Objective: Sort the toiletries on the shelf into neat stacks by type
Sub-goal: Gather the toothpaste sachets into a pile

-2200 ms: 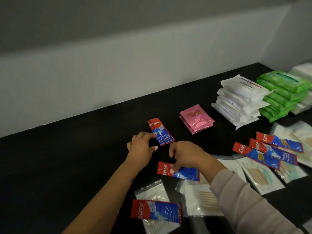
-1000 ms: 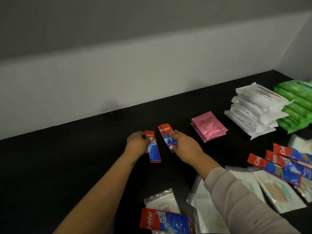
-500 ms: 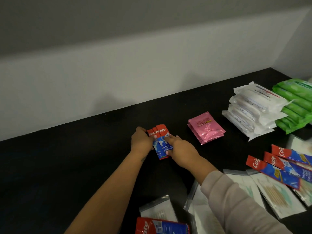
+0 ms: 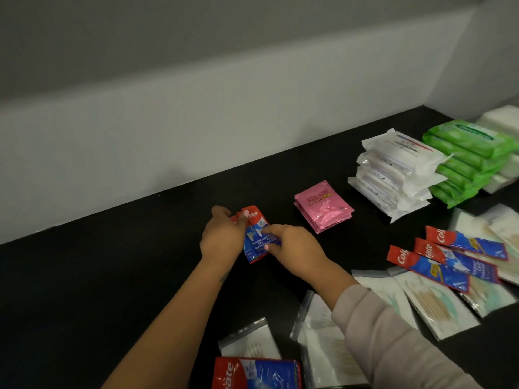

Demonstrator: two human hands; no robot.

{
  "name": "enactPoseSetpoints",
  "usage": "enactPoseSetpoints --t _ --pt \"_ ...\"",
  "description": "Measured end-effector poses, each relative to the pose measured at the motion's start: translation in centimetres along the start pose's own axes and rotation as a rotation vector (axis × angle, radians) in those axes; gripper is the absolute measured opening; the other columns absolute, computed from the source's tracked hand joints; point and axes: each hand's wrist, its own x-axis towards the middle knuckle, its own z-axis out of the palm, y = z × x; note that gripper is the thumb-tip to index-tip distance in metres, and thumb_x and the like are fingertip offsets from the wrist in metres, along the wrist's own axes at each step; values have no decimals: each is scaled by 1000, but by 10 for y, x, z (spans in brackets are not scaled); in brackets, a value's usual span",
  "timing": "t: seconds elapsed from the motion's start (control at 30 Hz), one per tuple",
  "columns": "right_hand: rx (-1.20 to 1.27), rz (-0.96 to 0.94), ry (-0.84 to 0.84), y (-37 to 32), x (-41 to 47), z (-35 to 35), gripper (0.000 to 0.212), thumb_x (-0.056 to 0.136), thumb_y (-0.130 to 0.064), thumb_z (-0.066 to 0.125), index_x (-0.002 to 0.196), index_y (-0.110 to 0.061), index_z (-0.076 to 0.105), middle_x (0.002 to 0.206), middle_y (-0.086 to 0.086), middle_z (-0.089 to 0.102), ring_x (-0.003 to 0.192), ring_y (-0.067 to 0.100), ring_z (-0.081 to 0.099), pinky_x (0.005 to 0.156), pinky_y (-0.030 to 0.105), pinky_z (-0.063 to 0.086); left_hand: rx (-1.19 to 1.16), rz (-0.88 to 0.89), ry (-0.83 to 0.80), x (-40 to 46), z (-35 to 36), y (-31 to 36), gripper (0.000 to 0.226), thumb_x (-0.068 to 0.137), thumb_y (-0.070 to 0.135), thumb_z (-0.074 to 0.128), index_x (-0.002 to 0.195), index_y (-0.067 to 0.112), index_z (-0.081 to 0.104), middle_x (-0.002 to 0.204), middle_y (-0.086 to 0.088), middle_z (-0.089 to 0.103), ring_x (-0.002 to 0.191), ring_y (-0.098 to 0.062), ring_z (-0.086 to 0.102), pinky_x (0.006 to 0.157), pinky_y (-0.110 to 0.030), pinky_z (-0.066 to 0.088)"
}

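A small stack of red-and-blue toothpaste sachets lies on the black shelf near its middle. My left hand grips the stack's left edge, thumb across the red top. My right hand pinches the stack's right edge with its fingertips. Three more toothpaste sachets lie fanned out at the right. Another toothpaste sachet lies at the bottom edge. Clear cotton-bud packets are scattered under and around them.
A pink sachet stack sits right of my hands. Further right stand a white packet stack, a green wipe-pack stack and white packs in the corner. A pale wall backs the shelf.
My left hand brought one sachet onto the stack. Both hands have since closed in on the stack's two edges and squared it.
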Motion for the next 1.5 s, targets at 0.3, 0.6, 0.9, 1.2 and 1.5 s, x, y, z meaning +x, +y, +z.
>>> enactPoseSetpoints --t 0.3,0.6,0.9,1.2,1.5 --pt "138 78 268 50 -66 -48 19 85 -24 66 104 -29 66 79 -11 64 74 6 61 75 25 51 3 334 -26 -63 43 54 23 89 43 57 98 22 50 79 4 60 67 -8 59 57 -24 43" --pt "182 174 399 127 -111 -92 15 81 -18 69 93 -26 67 69 -8 62 62 2 55 59 17 39 151 411 -155 -105 114 108 28 86 45 58 105 26 53 92 4 63 86 -16 60 70 -31 45" --pt "180 240 517 181 -140 -125 10 83 -18 65 91 -23 68 72 -13 59 72 7 57 62 14 38 247 424 -243 -127 175 139 69 75 60 66 118 10 49 118 -8 52 103 -24 57 76 -34 46" --pt "212 330 589 221 -163 -142 12 86 -15 62 95 -22 67 83 -8 58 73 8 52 64 23 36 298 353 -274 -131 198 155 89 58 44 86 123 4 40 125 -15 49 113 -29 55 87 -36 48" --pt "-13 422 389 243 -157 -142 36 80 -22 71 114 -22 62 117 2 56 113 20 48 84 30 42 348 371 -375 -125 194 158 46 68 48 79 90 12 60 96 -4 67 88 -18 63 73 -31 49"
